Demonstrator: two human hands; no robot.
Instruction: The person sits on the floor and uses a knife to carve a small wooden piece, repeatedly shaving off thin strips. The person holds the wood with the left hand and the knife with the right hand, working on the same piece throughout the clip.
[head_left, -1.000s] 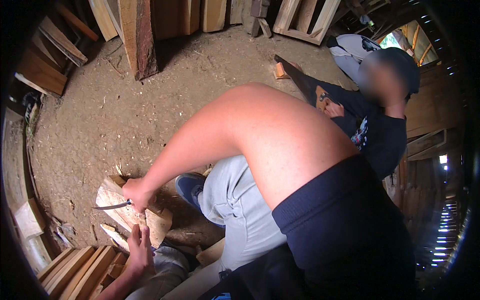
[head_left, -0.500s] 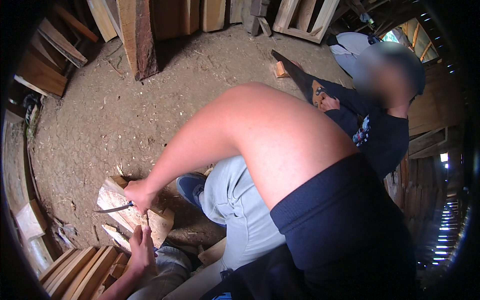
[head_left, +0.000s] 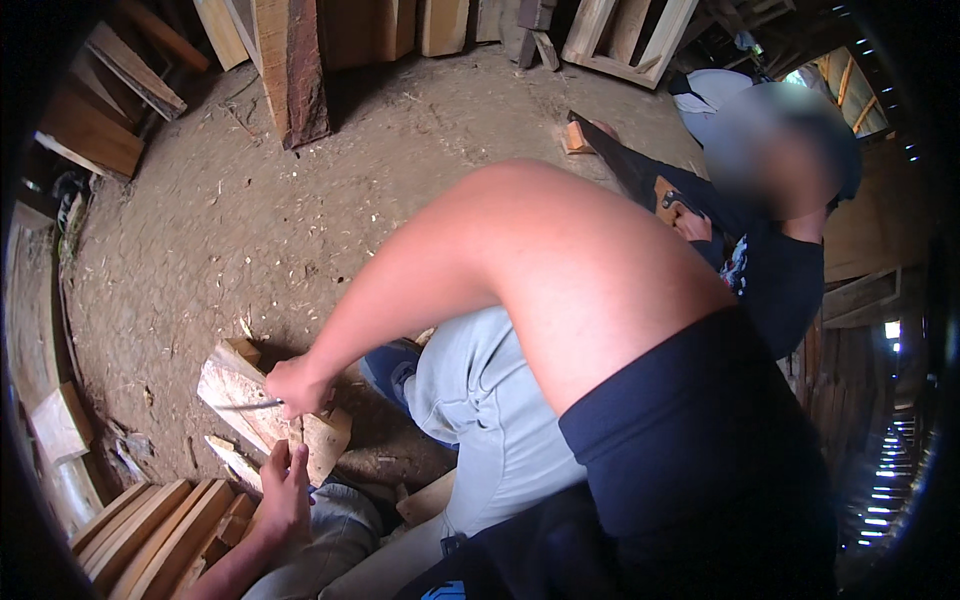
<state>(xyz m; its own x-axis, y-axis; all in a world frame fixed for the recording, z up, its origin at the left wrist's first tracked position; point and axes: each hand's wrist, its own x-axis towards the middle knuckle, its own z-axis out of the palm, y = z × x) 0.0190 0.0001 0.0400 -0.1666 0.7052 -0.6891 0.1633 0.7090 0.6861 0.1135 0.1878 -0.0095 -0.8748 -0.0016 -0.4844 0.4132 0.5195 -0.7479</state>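
My right hand [head_left: 298, 388] is closed round a knife, its handle mostly hidden in the fist. The thin dark knife blade [head_left: 250, 406] points left over a pale wood block [head_left: 232, 388] and is smeared by motion. Below it, my left hand [head_left: 287, 492] is closed, thumb and fingers pinching what looks like a thin wooden stick [head_left: 297, 428] that stands up toward the right hand. The stick's lower end is hidden in the fingers. The wood block lies on the dirt floor in front of my legs, partly covered by both hands.
Stacked boards [head_left: 150, 530] lie at the lower left, beside a pale wood splinter [head_left: 232, 460]. A thick timber [head_left: 290, 75] and wooden frames [head_left: 630, 40] stand at the back. To the right, a person in dark clothes grips a handsaw [head_left: 625, 160] near a small wood block [head_left: 577, 138].
The knife blade has shifted to the right and its angle has flattened. The whole view has moved slightly. My left hand keeps nearly the same place.
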